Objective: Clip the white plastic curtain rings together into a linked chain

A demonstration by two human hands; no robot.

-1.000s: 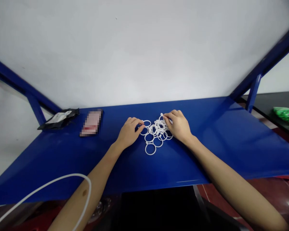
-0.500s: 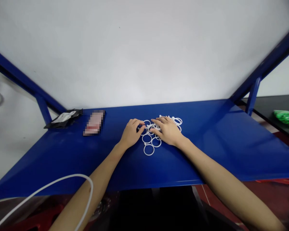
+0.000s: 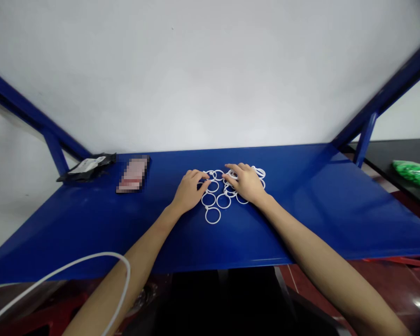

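Note:
Several thin white rings (image 3: 213, 223), each with a small knob or tab, lie in a loose cluster on a blue tabletop (image 3: 301, 210). At the cluster's left edge is my left hand (image 3: 189, 190), its thumb and fingers apart beside the rings. Over the right part of the cluster my right hand (image 3: 247, 183) lies with fingers spread, covering some of the rings. Neither hand shows a ring gripped between its fingers.
A phone-like slab (image 3: 133, 175), its face pixelated, lies left of a black packet (image 3: 87, 168)'s right side. A white cable (image 3: 91, 255) arches across my left forearm. Green packaged material (image 3: 415, 174) sits on a dark surface at right. A white wall stands behind.
The rings are spread wider, with more blue showing between them. My right hand has slid slightly off the cluster's middle, and the gap between my hands has grown.

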